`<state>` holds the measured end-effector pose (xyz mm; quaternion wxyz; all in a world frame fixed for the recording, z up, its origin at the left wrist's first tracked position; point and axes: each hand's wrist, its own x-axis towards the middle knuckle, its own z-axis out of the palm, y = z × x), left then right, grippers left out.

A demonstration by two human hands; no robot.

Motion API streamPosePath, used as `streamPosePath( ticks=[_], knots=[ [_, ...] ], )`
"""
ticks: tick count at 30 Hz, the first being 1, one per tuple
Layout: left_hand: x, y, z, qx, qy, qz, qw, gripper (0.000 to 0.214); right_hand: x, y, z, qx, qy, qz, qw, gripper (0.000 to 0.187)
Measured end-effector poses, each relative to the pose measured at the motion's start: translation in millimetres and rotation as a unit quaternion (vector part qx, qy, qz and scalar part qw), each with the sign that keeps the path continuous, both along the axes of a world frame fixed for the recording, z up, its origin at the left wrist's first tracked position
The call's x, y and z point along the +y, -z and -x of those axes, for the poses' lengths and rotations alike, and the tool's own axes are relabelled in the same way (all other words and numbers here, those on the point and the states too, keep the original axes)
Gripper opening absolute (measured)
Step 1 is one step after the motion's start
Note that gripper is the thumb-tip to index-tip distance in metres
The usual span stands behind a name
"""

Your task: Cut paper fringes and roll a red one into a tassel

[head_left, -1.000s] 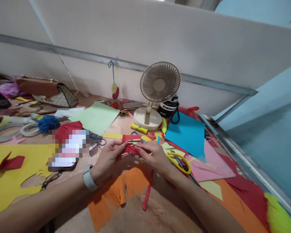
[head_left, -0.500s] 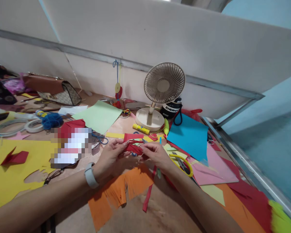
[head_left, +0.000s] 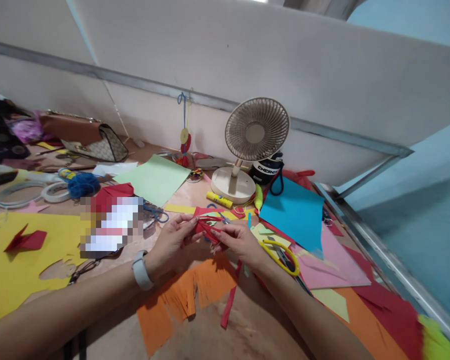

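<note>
My left hand (head_left: pixel 172 243), with a grey watch on the wrist, and my right hand (head_left: pixel 237 241) meet above the table and both pinch a small folded piece of red paper (head_left: pixel 207 229). The fingertips of each hand press on opposite ends of it. Under my hands lies a fringed orange paper sheet (head_left: pixel 180 295) and a loose red paper strip (head_left: pixel 230 297). Yellow-handled scissors (head_left: pixel 281 252) rest just right of my right hand.
A small beige desk fan (head_left: pixel 247 145) stands at the back with a yellow glue stick (head_left: pixel 218 199) before it. Green (head_left: pixel 153 179), blue (head_left: pixel 294 210), pink (head_left: pixel 330 262) and yellow (head_left: pixel 18 260) sheets lie around. Tape rolls (head_left: pixel 54 191), blue yarn (head_left: pixel 83 184) and a handbag (head_left: pixel 86 137) sit left.
The red piece has been folded smaller and tilted between my fingers. My view has shifted slightly left, so everything sits a little further right.
</note>
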<state>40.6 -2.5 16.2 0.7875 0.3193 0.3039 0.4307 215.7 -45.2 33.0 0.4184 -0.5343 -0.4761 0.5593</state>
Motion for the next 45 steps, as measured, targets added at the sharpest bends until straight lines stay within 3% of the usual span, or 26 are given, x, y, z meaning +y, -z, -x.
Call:
streamPosePath(
  ticks=[6,11,25,34,45],
  knots=[
    [-1,3.8,1,0.039,0.065,-0.002,0.997,0.026,1,-5.6,-4,-0.018,0.039,-0.009,0.999,0.033],
    [-5,5.2,1,0.074,0.098,-0.028,0.992,0.025,0,-10.4,-1,-0.062,0.022,-0.04,0.997,0.034],
    [-3,15.1,1,0.063,0.122,-0.022,0.99,0.026,3,0.5,-1,-0.003,0.059,-0.001,0.998,0.04],
    [-5,7.3,0,0.034,0.127,0.001,0.991,0.018,5,7.6,-2,0.033,0.076,0.026,0.996,0.036],
    [-4,14.8,0,0.046,0.108,0.01,0.993,0.024,5,9.3,0,-0.047,0.072,-0.049,0.995,0.033]
  ],
)
